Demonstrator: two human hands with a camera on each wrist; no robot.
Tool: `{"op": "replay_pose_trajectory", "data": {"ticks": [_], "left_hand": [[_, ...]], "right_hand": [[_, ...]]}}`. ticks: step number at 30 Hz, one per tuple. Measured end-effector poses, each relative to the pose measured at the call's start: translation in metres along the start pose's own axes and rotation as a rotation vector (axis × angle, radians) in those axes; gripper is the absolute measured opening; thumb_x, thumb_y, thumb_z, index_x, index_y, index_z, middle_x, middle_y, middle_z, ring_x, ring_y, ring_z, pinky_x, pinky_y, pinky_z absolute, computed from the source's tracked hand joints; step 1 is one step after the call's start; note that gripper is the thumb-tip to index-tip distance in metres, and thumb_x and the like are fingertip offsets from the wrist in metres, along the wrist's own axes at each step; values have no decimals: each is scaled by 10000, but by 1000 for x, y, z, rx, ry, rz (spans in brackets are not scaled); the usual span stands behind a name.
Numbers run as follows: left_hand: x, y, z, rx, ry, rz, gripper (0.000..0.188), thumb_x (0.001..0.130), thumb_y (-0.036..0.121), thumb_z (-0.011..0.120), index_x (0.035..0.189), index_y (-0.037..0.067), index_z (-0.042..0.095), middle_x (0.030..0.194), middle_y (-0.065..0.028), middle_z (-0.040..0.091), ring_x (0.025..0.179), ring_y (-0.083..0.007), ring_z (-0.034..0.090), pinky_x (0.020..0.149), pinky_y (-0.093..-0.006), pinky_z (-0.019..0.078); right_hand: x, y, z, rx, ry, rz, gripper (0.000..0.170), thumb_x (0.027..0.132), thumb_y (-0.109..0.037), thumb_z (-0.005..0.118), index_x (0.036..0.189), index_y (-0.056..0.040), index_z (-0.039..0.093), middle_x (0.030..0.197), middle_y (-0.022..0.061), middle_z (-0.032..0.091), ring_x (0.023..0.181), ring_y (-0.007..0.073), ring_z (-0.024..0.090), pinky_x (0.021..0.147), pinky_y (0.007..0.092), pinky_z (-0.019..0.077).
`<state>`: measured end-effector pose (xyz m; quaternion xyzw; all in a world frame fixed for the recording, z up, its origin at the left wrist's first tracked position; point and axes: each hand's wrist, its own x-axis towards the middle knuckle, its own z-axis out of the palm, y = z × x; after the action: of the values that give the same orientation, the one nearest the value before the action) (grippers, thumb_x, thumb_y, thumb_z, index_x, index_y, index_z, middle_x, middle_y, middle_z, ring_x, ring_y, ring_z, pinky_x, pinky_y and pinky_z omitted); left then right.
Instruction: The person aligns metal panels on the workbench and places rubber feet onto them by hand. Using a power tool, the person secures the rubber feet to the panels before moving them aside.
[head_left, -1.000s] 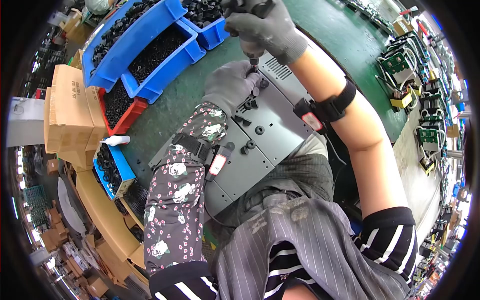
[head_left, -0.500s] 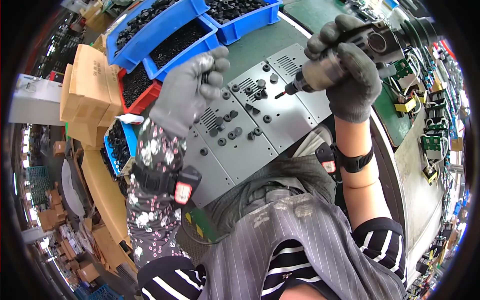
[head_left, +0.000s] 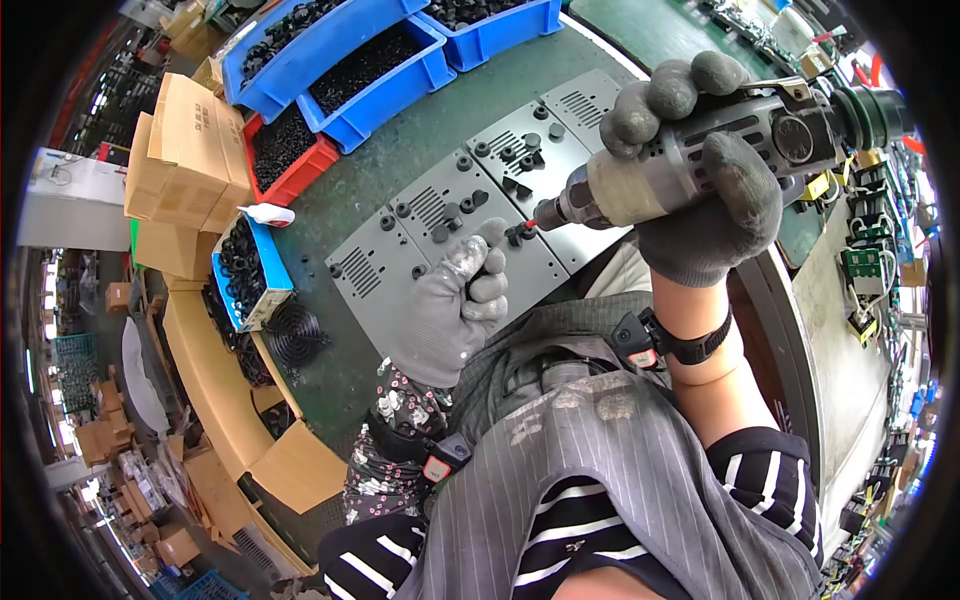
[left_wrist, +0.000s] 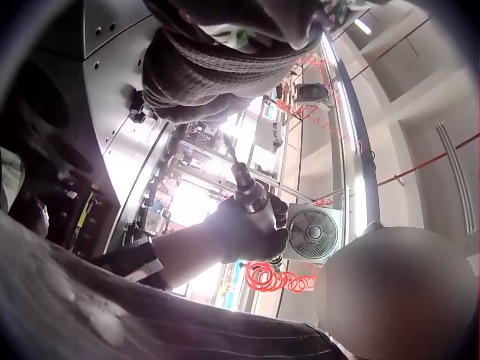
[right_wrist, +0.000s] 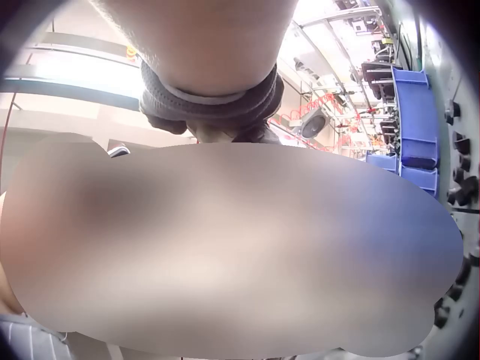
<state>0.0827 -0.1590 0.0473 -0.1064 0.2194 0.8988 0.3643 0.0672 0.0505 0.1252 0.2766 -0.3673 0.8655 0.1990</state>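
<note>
In the head view my gloved right hand (head_left: 715,190) grips a power screwdriver (head_left: 625,185), its red-tipped bit pointing left and down at a black rubber foot (head_left: 518,234) on a grey metal panel (head_left: 515,285). My gloved left hand (head_left: 440,315) is just left of that foot, over the panels, its fingers curled; I cannot tell whether small parts are inside. More black rubber feet (head_left: 465,162) stand along the slotted panels. In the left wrist view the screwdriver (left_wrist: 253,195) shows upright in the right hand. A large blur covers most of the right wrist view.
Blue bins (head_left: 385,100) of black parts stand at the back left, with a red bin (head_left: 300,172) beside them. A small blue box (head_left: 268,275) of black rings and a white bottle (head_left: 268,214) are nearer. Cardboard boxes (head_left: 185,150) line the left side.
The right hand lifted the screwdriver away from the far panel, swung right, then brought its bit down to a nearer foot. The left hand drew back toward the bins, then came forward over the panels.
</note>
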Motion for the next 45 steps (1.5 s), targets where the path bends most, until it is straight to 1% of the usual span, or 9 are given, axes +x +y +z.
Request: {"op": "replay_pose_trajectory", "data": {"ticks": [7,13,25,30,35,37,39,41,45], "left_hand": [[2,-8,7,-142,-157,-45,275,929,134,490,1184,31,492,857,-52,564,588,-61,369,471,-155,350],[5,-15,15,-37,-125,-45,267,959,147,422,1153,-22,497,810,-6,521,568,-33,347,462,-144,315],[34,-29,23,-115,-224,-251,306,912,123,480,1179,-25,504,866,-84,571,585,-73,385,502,-180,364],[37,-42,42,277,-89,-22,298,936,118,445,1179,-48,495,817,-46,595,557,-38,401,477,-156,347],[46,-36,54,469,-151,-132,413,914,229,534,1230,-32,486,725,18,531,565,-39,367,522,-184,347],[60,-27,68,1065,43,39,409,894,241,570,1188,-39,529,721,29,539,583,-20,383,537,-177,358],[84,-17,80,1196,122,147,319,892,217,566,1088,-32,601,785,22,593,659,-11,475,599,-162,400],[110,3,79,1674,227,317,241,849,179,597,1017,14,651,878,-1,642,751,-35,562,678,-172,442],[152,26,80,2138,241,330,232,805,230,629,987,94,679,931,-29,667,818,-110,622,736,-232,474]], "right_hand": [[-4,-2,0,46,-150,3,485,739,-184,547,1204,-91,446,978,65,477,840,215,473,720,346,385],[-11,-10,-3,-13,-78,37,432,726,-194,570,1133,-123,444,937,60,457,787,212,491,657,342,408],[-28,-34,-28,-49,60,-43,400,708,-218,566,1080,-145,438,867,49,422,739,188,475,632,314,405],[-28,-42,-51,-3,148,-83,440,717,-238,584,1100,-124,401,878,32,416,730,153,426,647,282,366],[-24,-44,-90,335,347,-19,429,758,-166,575,1122,10,435,931,102,470,826,205,451,716,311,416],[-16,-45,-109,213,482,-43,431,759,-153,571,1124,41,449,929,130,501,823,229,479,722,327,437],[-7,-45,-124,230,509,-37,411,754,-123,563,1113,56,473,912,146,532,809,260,518,732,363,477],[1,-42,-130,140,526,-26,412,752,-119,557,1116,57,477,905,147,540,807,266,539,725,368,489],[16,-32,-119,6,540,-10,395,763,-116,541,1118,49,483,903,136,545,808,258,561,728,363,500]]}}
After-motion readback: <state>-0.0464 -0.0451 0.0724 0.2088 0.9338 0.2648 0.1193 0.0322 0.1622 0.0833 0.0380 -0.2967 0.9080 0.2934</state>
